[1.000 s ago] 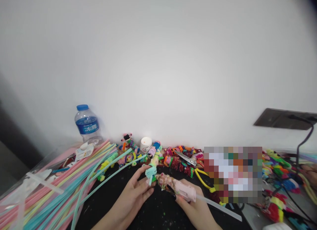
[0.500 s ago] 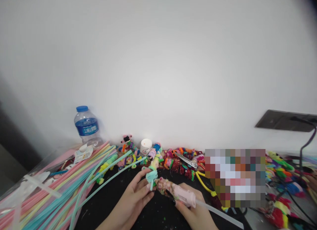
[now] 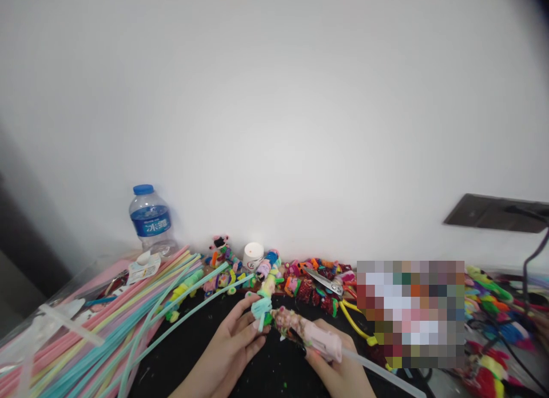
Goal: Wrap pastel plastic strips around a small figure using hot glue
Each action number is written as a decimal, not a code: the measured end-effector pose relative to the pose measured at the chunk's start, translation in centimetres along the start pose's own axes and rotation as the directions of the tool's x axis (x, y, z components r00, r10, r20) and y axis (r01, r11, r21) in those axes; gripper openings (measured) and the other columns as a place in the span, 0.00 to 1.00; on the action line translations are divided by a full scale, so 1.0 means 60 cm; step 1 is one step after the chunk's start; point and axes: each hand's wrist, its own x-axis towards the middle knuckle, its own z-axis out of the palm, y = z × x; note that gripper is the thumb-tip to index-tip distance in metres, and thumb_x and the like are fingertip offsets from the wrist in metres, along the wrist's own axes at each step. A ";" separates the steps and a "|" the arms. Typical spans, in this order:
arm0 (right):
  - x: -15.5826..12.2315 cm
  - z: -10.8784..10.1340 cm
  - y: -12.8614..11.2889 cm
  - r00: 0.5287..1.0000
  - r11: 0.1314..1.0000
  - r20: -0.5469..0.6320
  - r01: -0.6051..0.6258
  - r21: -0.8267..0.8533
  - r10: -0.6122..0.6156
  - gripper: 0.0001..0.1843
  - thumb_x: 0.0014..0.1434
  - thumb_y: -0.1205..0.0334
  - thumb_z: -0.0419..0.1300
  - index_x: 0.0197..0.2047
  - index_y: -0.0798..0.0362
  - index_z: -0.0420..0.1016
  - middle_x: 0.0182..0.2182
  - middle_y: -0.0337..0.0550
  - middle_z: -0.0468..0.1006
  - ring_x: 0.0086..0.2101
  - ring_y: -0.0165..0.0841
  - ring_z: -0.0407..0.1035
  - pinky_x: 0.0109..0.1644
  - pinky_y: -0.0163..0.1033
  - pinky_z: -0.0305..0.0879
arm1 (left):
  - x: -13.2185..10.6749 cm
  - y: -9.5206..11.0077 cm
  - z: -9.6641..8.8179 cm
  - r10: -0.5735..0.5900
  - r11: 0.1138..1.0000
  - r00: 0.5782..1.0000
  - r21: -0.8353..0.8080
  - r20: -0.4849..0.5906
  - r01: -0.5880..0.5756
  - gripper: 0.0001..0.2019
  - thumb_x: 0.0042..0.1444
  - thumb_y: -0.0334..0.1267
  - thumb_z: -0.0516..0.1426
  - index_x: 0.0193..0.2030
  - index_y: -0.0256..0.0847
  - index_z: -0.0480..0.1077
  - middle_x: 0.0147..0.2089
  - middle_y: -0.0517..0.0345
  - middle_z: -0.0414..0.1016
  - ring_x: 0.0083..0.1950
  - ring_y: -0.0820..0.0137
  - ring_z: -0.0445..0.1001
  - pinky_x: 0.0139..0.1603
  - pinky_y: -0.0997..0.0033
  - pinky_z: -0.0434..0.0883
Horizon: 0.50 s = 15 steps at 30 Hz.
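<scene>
Over the near middle of the dark surface [image 3: 274, 370], the left hand [image 3: 235, 342] pinches the turquoise fuzzy piece [image 3: 261, 308] and the right hand [image 3: 338, 370] wraps the pink glue gun [image 3: 318, 338], whose crusted tip sits so close that a slip could smear the piece.

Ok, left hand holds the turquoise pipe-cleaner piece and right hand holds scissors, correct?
No: the head view shows the right hand holding the pink glue gun, not scissors. The left hand does hold the turquoise pipe-cleaner piece.
</scene>
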 end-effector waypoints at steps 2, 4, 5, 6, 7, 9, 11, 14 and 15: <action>0.000 0.001 0.003 1.000 1.000 0.006 0.000 0.001 0.000 0.08 0.54 0.64 0.54 0.24 0.53 0.63 0.20 0.36 0.67 0.22 0.29 0.63 0.26 0.30 0.60 | 0.000 0.000 0.000 0.003 1.000 1.000 -0.009 -0.002 -0.003 0.22 0.42 0.34 0.67 0.46 0.48 0.71 0.40 0.59 0.74 0.38 0.73 0.73 0.43 0.71 0.65; -0.001 0.002 0.005 1.000 1.000 0.006 0.004 0.004 -0.004 0.07 0.53 0.65 0.54 0.24 0.53 0.63 0.20 0.37 0.67 0.22 0.29 0.63 0.26 0.30 0.60 | 0.000 -0.001 -0.001 0.009 1.000 1.000 -0.018 0.000 -0.009 0.22 0.41 0.34 0.67 0.46 0.48 0.71 0.40 0.58 0.74 0.37 0.73 0.73 0.43 0.71 0.66; -0.001 0.002 0.006 1.000 1.000 0.002 0.006 0.005 -0.006 0.07 0.53 0.65 0.54 0.24 0.53 0.64 0.21 0.37 0.67 0.22 0.29 0.64 0.26 0.30 0.61 | 0.001 -0.002 -0.001 0.010 1.000 1.000 -0.018 0.002 -0.010 0.23 0.41 0.34 0.67 0.46 0.47 0.71 0.40 0.58 0.74 0.37 0.72 0.73 0.43 0.72 0.66; -0.001 0.002 0.007 1.000 1.000 -0.001 0.013 0.007 -0.013 0.06 0.53 0.65 0.53 0.25 0.53 0.64 0.21 0.37 0.68 0.22 0.30 0.64 0.26 0.30 0.61 | 0.001 -0.002 -0.002 0.010 1.000 1.000 -0.014 0.003 -0.010 0.23 0.41 0.35 0.67 0.46 0.47 0.71 0.40 0.58 0.74 0.37 0.72 0.73 0.42 0.72 0.66; -0.001 0.002 0.007 1.000 1.000 -0.003 0.020 0.008 -0.020 0.06 0.53 0.66 0.53 0.25 0.53 0.64 0.21 0.37 0.68 0.22 0.30 0.64 0.27 0.31 0.61 | 0.002 -0.003 -0.003 0.011 1.000 1.000 -0.007 0.004 -0.011 0.23 0.41 0.35 0.67 0.46 0.47 0.71 0.40 0.58 0.74 0.37 0.72 0.73 0.42 0.72 0.66; -0.001 0.001 0.007 0.999 0.999 0.001 0.035 0.013 -0.035 0.06 0.54 0.65 0.53 0.25 0.53 0.64 0.21 0.37 0.68 0.22 0.30 0.64 0.27 0.31 0.61 | 0.004 -0.004 -0.005 0.010 1.000 1.000 0.009 0.003 -0.010 0.22 0.41 0.34 0.67 0.46 0.48 0.71 0.40 0.58 0.73 0.38 0.72 0.72 0.42 0.72 0.66; 0.000 0.000 0.005 0.999 0.999 0.007 0.048 0.023 -0.049 0.07 0.53 0.64 0.53 0.24 0.53 0.63 0.21 0.37 0.67 0.22 0.29 0.64 0.26 0.30 0.60 | 0.006 -0.005 -0.008 0.008 1.000 1.000 0.020 0.006 -0.008 0.22 0.41 0.34 0.67 0.46 0.48 0.71 0.41 0.59 0.73 0.39 0.72 0.72 0.42 0.72 0.65; 0.001 -0.002 0.003 0.998 0.997 0.013 0.068 0.031 -0.069 0.08 0.53 0.64 0.53 0.24 0.53 0.62 0.20 0.37 0.66 0.21 0.29 0.63 0.24 0.30 0.59 | 0.007 -0.007 -0.010 0.001 0.999 1.000 0.032 0.019 -0.002 0.23 0.41 0.35 0.67 0.47 0.49 0.70 0.44 0.58 0.73 0.41 0.71 0.72 0.43 0.72 0.66; 0.001 -0.002 0.002 0.997 0.997 0.019 0.068 0.029 -0.069 0.08 0.53 0.64 0.53 0.24 0.53 0.62 0.20 0.37 0.67 0.21 0.29 0.63 0.25 0.30 0.59 | 0.007 -0.007 -0.010 0.003 0.999 1.000 0.036 0.024 -0.003 0.23 0.41 0.35 0.67 0.47 0.49 0.70 0.44 0.57 0.73 0.41 0.70 0.72 0.43 0.72 0.66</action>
